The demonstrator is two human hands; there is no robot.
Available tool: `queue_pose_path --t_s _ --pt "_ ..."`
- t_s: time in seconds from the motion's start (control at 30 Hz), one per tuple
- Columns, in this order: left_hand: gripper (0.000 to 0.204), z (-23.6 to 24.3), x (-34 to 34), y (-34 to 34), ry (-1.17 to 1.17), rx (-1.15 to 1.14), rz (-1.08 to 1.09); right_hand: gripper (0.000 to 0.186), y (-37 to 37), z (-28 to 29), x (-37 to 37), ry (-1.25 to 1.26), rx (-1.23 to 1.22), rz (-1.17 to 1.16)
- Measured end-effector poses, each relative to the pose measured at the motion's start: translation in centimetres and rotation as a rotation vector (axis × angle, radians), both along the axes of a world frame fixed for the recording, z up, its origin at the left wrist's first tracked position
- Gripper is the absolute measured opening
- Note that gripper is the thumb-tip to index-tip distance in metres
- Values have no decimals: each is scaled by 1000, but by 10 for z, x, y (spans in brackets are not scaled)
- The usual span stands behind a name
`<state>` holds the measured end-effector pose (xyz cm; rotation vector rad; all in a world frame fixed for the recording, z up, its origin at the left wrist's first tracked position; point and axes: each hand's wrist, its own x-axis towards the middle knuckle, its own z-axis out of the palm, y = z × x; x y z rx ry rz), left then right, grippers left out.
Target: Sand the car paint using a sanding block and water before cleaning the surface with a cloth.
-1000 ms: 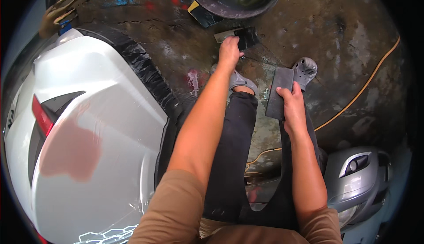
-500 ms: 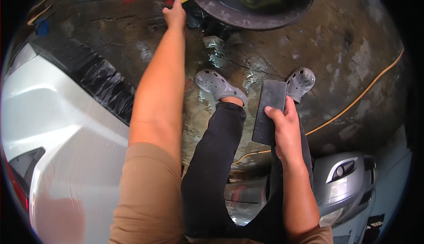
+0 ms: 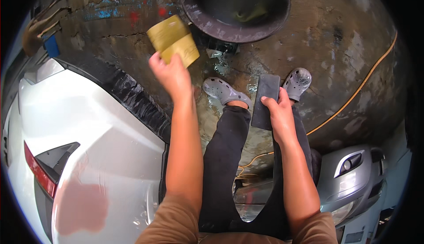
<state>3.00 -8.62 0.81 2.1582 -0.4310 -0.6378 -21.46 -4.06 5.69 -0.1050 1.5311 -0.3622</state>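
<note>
A creased sheet of yellow sandpaper is pinched in my left hand, over the floor just left of a black basin. The sheet looks slightly blurred. My right hand grips a flat dark grey sanding block, with the thumb on its top face and the fingers round its far edge. The block hangs in front of my right shoe. To the left stands a white car body panel with a reddish-brown patch in its paint. Neither hand touches the panel.
Dark water lies in the basin. A yellow hose curves over the wet, stained concrete floor. Black film edges the white panel beside a red tail light. A silver bumper lies at lower right.
My left hand has drawn back from beside the basin, bringing the sandpaper sheet into fuller view. My right hand still holds the block. The view has shifted, showing more of the white panel.
</note>
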Motion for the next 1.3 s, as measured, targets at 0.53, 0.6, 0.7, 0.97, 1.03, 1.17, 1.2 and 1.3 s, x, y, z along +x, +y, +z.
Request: queue_pose_path --t_s 0.53,0.6,0.7,0.97,1.03,1.17,1.2,1.3 --pt "17 -252 15 -144 640 499 -307 41 -3 -7 -38 -15 -44 -2" --pt "18 -285 45 -160 429 589 -487 40 -10 5 -27 -89 -54 15" --pt "33 -256 44 -170 -55 709 -783 41 -23 6 -26 -110 -90 8" --pt "28 63 -77 -104 684 153 -352 48 -22 30 -64 -224 -38 -232" --pt "27 125 -78 -90 903 66 -203 47 -28 61 -45 -265 -96 -242" --pt "35 264 -119 -62 1032 29 -180 43 -67 155 -22 -111 -290 -273" --pt "30 298 -130 -52 1032 6 -256 43 -78 180 -22 -83 -345 -275" --pt "28 369 -164 -14 721 39 -520 34 -94 276 -41 -1 -438 -248"
